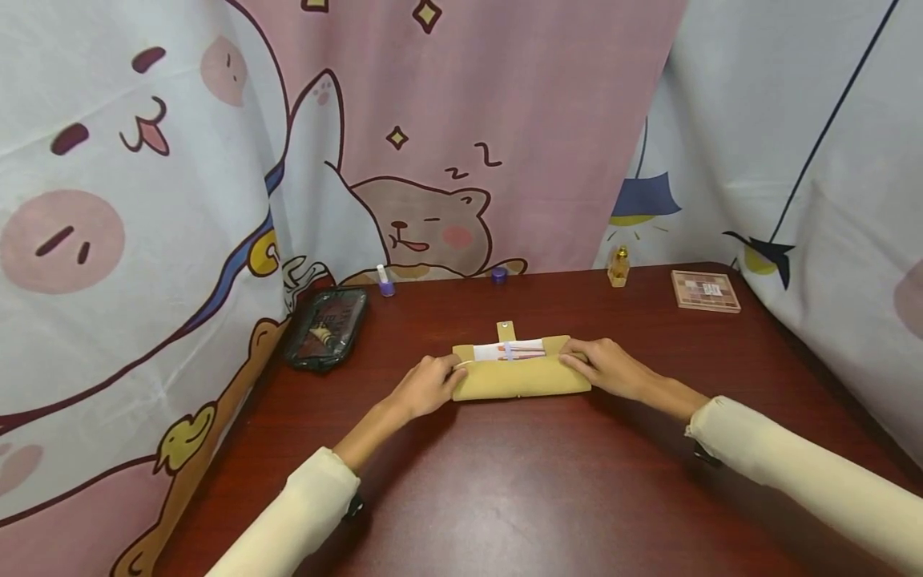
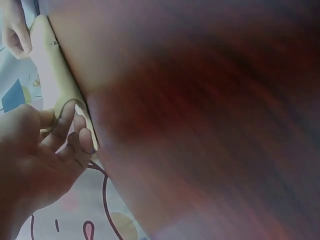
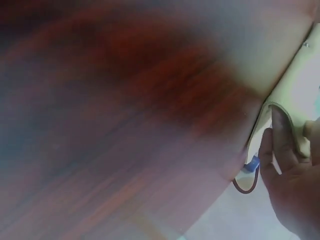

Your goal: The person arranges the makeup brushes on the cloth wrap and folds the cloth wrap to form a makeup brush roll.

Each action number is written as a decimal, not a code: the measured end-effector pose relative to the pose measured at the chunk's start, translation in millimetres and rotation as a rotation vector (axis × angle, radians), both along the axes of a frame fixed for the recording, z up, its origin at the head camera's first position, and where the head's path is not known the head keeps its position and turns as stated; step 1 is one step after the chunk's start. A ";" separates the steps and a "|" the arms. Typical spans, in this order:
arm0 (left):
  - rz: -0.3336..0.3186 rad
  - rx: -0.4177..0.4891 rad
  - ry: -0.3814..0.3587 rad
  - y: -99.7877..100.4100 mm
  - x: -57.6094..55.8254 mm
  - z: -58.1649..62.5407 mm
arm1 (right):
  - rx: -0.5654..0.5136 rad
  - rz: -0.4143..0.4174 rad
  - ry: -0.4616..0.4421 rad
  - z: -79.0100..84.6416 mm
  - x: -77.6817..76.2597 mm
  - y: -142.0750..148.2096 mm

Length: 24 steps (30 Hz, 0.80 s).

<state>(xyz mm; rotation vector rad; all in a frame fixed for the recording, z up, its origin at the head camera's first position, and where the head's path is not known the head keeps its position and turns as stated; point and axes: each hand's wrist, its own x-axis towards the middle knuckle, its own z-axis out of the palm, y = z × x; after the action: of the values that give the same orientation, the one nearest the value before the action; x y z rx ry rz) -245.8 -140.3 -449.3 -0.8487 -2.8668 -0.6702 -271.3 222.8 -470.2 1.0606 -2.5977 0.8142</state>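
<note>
A yellow fold-over brush pouch (image 1: 521, 379) lies across the middle of the table, its near flap curled up and over. Inside, several slim brushes (image 1: 532, 351) show against a white lining under a pale band. A strap with a metal snap (image 1: 506, 328) sticks out from the far side. At the pouch's left end, my left hand (image 1: 427, 386) pinches the flap between thumb and fingers. My right hand (image 1: 609, 367) grips the right end likewise; in the right wrist view its index finger (image 3: 282, 132) reaches under the curled flap. Most of the brushes' length is hidden.
On the left lies a black tray (image 1: 326, 328) with a small item in it. Along the back edge are a nail-polish-like bottle (image 1: 386, 284), a purple cap (image 1: 499, 275) and a gold bottle (image 1: 618, 268). A palette (image 1: 705, 291) lies at the back right. Printed curtains (image 1: 548, 144) surround the table.
</note>
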 end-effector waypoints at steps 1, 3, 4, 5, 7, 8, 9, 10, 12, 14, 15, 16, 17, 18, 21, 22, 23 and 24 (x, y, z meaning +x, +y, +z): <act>0.010 -0.008 -0.015 1.2 -0.8 0.1 | 0.006 -0.009 -0.004 -0.9 -1.8 -0.8; 0.031 -0.035 -0.049 3.3 -1.4 -0.3 | 0.029 -0.035 -0.006 -2.3 -4.3 -3.2; 0.040 -0.052 -0.061 4.2 -1.2 -0.5 | 0.042 -0.046 -0.005 -2.8 -5.1 -4.3; 0.048 -0.071 -0.065 5.3 -0.9 -0.6 | 0.054 -0.055 -0.003 -3.3 -5.7 -5.0; 0.061 -0.124 -0.043 7.3 -0.2 -2.3 | 0.074 -0.071 0.017 -4.1 -5.9 -6.1; 0.063 -0.155 -0.011 8.3 0.3 -3.1 | 0.079 -0.074 0.034 -4.2 -6.1 -6.6; 0.065 -0.183 0.030 9.4 1.0 -3.5 | 0.082 -0.069 0.054 -4.4 -6.1 -6.7; 0.066 -0.206 0.070 10.3 2.0 -3.7 | 0.083 -0.059 0.080 -4.6 -6.3 -7.2; 0.056 -0.245 0.162 12.7 3.6 -4.4 | 0.083 -0.028 0.135 -5.3 -6.6 -8.3; 0.024 -0.257 0.242 15.7 5.2 -3.6 | 0.081 0.022 0.181 -5.4 -7.3 -9.8; 0.003 -0.257 0.264 17.3 6.0 -2.9 | 0.085 0.044 0.195 -5.3 -7.5 -10.6; -0.022 -0.258 0.281 19.0 6.8 -2.3 | 0.089 0.062 0.206 -5.4 -7.9 -11.5; -0.049 -0.265 0.294 20.3 7.3 -2.1 | 0.096 0.079 0.211 -5.4 -8.0 -12.4; -0.073 -0.276 0.294 21.3 8.3 -1.6 | 0.106 0.093 0.212 -5.3 -8.1 -13.2; -0.116 -0.323 0.263 22.8 11.5 -1.6 | 0.147 0.102 0.217 -5.3 -7.4 -14.8; -0.124 -0.341 0.250 22.8 12.4 -2.1 | 0.164 0.103 0.222 -5.2 -6.7 -15.1; -0.128 -0.358 0.236 22.4 13.1 -2.5 | 0.180 0.105 0.224 -5.0 -5.6 -15.3; -0.133 -0.365 0.223 22.2 13.8 -2.7 | 0.197 0.106 0.224 -4.9 -4.5 -15.2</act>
<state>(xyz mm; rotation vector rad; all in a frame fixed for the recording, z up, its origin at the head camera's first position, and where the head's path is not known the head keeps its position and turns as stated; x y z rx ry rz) -232.0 -118.1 -452.0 -1.0864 -2.7836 -0.0470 -275.8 207.6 -475.1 1.2729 -2.4855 0.4358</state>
